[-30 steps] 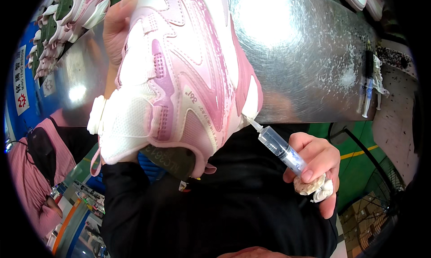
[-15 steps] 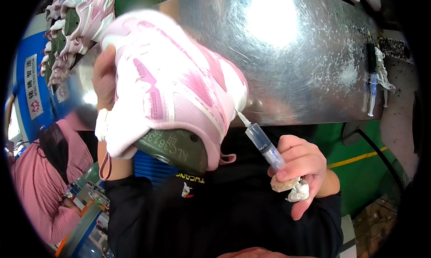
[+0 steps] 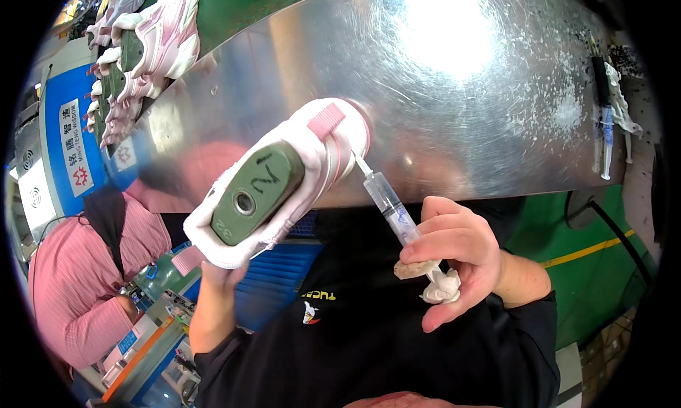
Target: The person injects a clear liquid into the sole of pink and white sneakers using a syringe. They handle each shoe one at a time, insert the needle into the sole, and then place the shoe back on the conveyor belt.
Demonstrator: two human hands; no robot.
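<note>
A pink and white sneaker [image 3: 330, 142] with a green shoe last [image 3: 259, 188] filling its opening is tilted over the table edge, opening toward me. My left hand [image 3: 225, 272] is closed on its underside at the near left end; most of the fingers are hidden behind the shoe. In my right hand [image 3: 464, 248] is a clear syringe [image 3: 389, 204], its barrel slanting up and left. The nozzle's tip meets the shoe's right side, close to the white sole. A crumpled white wad [image 3: 441, 287] is also tucked in my right hand, beside the syringe's beige end.
A scratched metal table [image 3: 340, 67] spans the view ahead. More pink sneakers [image 3: 167, 35] on green lasts line its far left, by a blue machine [image 3: 71, 124]. Another syringe [image 3: 607, 138] and a white rag [image 3: 624, 106] lie far right. A person in pink [image 3: 92, 266] works at left.
The sneaker has turned and dropped lower, so its opening with the green last now faces me. My left hand has moved under it. The syringe has shifted slightly left along with my right hand.
</note>
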